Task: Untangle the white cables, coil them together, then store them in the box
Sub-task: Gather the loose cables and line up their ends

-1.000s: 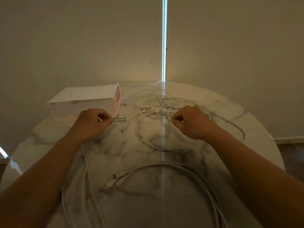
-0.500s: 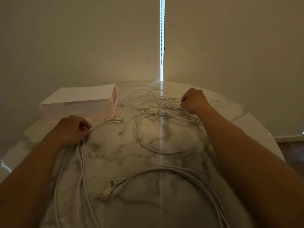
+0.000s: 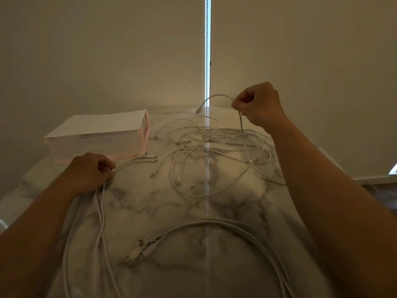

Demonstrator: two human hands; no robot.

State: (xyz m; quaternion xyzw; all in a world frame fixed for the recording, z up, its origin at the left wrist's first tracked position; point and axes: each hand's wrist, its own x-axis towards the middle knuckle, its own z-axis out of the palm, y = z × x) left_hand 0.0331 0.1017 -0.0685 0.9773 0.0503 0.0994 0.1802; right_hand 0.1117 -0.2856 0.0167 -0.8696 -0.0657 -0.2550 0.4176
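Pinching one white cable (image 3: 219, 95) between fingertips, the person's right hand (image 3: 261, 104) holds it raised above the tangle of cables (image 3: 214, 138) at the far side of the marble table (image 3: 150, 203). The left hand (image 3: 90, 173) rests on the table just in front of the pale box (image 3: 96, 138), fingers curled round a bundle of cables (image 3: 135, 162) — their plugs point toward the tangle. A second bundle (image 3: 214, 223) curves across the near edge.

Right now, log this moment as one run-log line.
left hand: grips cable bundle | right hand: pinches single cable above tangle | box: behind left hand
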